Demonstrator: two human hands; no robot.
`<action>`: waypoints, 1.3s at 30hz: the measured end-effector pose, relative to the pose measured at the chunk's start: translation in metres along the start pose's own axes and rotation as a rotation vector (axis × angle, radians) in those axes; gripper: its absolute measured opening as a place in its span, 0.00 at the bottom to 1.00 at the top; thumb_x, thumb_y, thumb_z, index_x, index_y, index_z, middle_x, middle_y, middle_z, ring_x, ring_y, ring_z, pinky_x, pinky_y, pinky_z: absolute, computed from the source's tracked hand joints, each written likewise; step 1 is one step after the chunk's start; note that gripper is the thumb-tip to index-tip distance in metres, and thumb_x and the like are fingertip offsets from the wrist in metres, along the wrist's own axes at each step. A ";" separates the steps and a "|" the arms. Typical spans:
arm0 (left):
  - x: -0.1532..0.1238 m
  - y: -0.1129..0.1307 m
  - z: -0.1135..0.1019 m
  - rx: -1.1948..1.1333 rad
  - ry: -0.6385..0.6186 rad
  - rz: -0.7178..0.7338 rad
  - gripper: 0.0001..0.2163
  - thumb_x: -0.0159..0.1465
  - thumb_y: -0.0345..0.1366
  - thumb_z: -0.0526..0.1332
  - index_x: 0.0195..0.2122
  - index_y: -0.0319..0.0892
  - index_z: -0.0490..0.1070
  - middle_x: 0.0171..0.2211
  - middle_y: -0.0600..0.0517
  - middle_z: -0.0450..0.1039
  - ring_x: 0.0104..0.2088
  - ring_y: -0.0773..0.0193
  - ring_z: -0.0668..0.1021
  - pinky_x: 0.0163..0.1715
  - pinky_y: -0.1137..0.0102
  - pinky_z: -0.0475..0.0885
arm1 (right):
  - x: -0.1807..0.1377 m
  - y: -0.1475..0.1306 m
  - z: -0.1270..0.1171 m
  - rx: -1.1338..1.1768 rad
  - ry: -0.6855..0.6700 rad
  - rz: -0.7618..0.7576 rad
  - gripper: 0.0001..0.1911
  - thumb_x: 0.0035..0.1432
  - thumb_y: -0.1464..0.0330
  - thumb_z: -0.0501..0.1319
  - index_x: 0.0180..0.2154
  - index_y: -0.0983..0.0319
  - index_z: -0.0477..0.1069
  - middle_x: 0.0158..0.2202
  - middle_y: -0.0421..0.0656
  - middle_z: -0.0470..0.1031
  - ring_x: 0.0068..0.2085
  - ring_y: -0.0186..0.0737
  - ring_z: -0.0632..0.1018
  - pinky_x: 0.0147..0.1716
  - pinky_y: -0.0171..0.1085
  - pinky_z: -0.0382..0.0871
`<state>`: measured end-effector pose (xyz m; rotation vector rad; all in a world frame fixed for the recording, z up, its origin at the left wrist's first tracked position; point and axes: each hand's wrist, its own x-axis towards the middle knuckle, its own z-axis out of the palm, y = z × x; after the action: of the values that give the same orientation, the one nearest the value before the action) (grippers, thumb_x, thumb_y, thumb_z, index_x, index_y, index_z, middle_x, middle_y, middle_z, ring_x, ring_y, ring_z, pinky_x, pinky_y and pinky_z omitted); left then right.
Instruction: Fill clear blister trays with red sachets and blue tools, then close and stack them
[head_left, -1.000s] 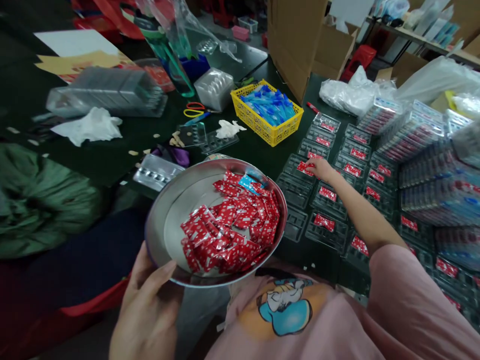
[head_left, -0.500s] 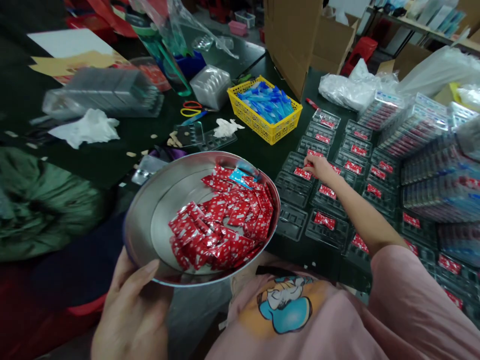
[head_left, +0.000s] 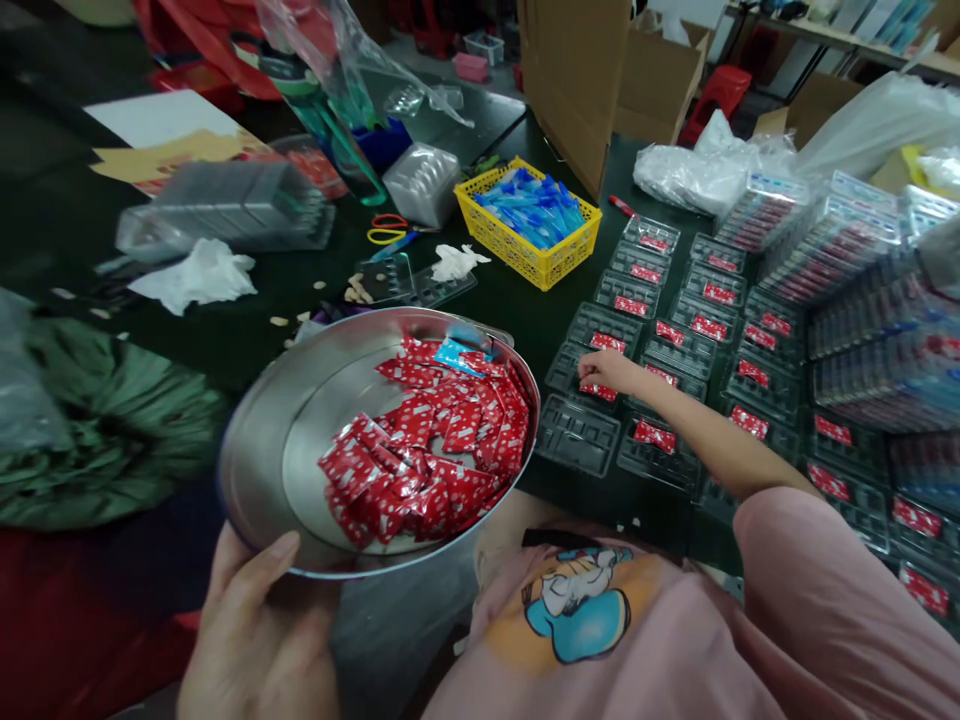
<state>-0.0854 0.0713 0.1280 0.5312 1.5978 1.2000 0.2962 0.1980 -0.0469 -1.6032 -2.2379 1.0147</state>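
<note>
Now my right hand [head_left: 611, 372] has come back a row toward the table's near edge. It seems to pinch a red sachet [head_left: 598, 391] into a blister tray [head_left: 564, 368], filling another slot. My left hand [head_left: 255, 630] grips the metal pan [head_left: 247, 470] of sachets [head_left: 427, 450].

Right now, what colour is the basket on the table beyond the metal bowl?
The basket is bright yellow, with blue items inside; the head view shows it clearly.
</note>
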 end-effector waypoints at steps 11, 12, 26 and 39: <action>0.003 -0.027 -0.006 -0.168 0.021 0.004 0.31 0.46 0.31 0.71 0.53 0.55 0.73 0.54 0.56 0.74 0.51 0.56 0.76 0.44 0.69 0.77 | -0.023 -0.010 0.017 -0.138 0.323 -0.217 0.08 0.61 0.68 0.62 0.40 0.65 0.76 0.37 0.49 0.74 0.41 0.44 0.74 0.43 0.42 0.69; 0.004 -0.032 -0.007 -0.184 0.019 0.024 0.31 0.46 0.31 0.71 0.53 0.54 0.73 0.54 0.56 0.74 0.50 0.57 0.76 0.44 0.69 0.77 | -0.024 -0.023 0.009 -0.074 0.397 -0.229 0.08 0.63 0.67 0.60 0.41 0.64 0.76 0.36 0.48 0.74 0.40 0.43 0.74 0.42 0.42 0.70; -0.010 -0.044 0.003 -0.152 -0.106 -0.006 0.33 0.46 0.34 0.71 0.56 0.54 0.71 0.58 0.52 0.72 0.54 0.49 0.75 0.49 0.60 0.75 | -0.013 -0.172 0.010 -0.503 -0.146 -0.525 0.31 0.58 0.70 0.65 0.62 0.63 0.62 0.51 0.55 0.71 0.50 0.50 0.73 0.50 0.47 0.68; -0.006 -0.031 0.001 -0.116 0.003 -0.014 0.28 0.46 0.33 0.70 0.51 0.53 0.75 0.53 0.55 0.75 0.48 0.57 0.76 0.45 0.67 0.77 | -0.022 -0.156 -0.061 0.350 0.270 -0.436 0.13 0.64 0.67 0.57 0.48 0.62 0.73 0.44 0.42 0.78 0.43 0.38 0.77 0.47 0.39 0.69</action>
<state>-0.0753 0.0545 0.1029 0.4436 1.5214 1.2752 0.2194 0.1761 0.1024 -0.9826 -1.9689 0.9346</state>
